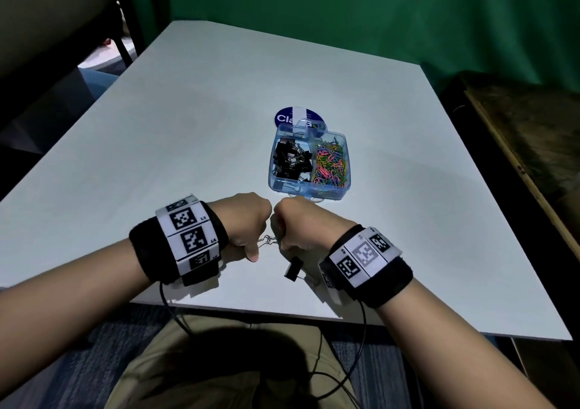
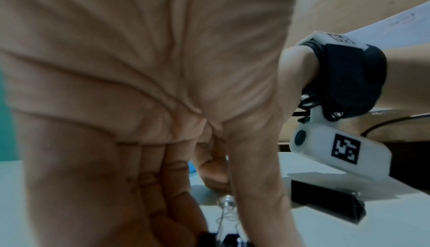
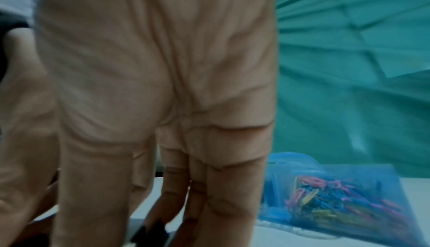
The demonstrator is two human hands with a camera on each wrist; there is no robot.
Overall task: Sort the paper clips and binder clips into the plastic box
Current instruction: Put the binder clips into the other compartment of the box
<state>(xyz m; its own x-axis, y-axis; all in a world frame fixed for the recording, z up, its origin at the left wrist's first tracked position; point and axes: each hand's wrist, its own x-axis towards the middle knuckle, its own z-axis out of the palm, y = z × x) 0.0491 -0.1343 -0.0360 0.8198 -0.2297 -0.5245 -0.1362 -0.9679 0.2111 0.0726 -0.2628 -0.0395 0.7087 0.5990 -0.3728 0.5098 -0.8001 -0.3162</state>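
A big white table [image 1: 194,132] filled most of the view, with a green curtain [image 1: 376,10] hanging behind it and a dark wooden bench [image 1: 527,132] off to the right side. The person's two arms reached over the near edge, each with a black wrist band [image 1: 175,242] that had white squares with black patterns on it, and thin black wires [image 1: 354,358] hung down to the lap. The left hand [image 1: 243,225] and the right hand [image 1: 301,226] were both curled into fists, knuckles almost touching, just in front of the plastic box [image 1: 309,161]. Between them was a tangle of silver wire loops [image 1: 266,241], and each hand pinched one side of it. In the left wrist view the loops led down to a black clip [image 2: 67,239] under the fingers. Another black binder clip [image 1: 293,269] lay loose on the table beside the right wrist, touched by nobody. The box was clear blue and open, with its lid [image 1: 298,120] lying flat behind it. Its left part held a heap of black binder clips [image 1: 290,161]. Its right part held lots of bright paper clips [image 1: 331,165] in pink, green, yellow and blue.
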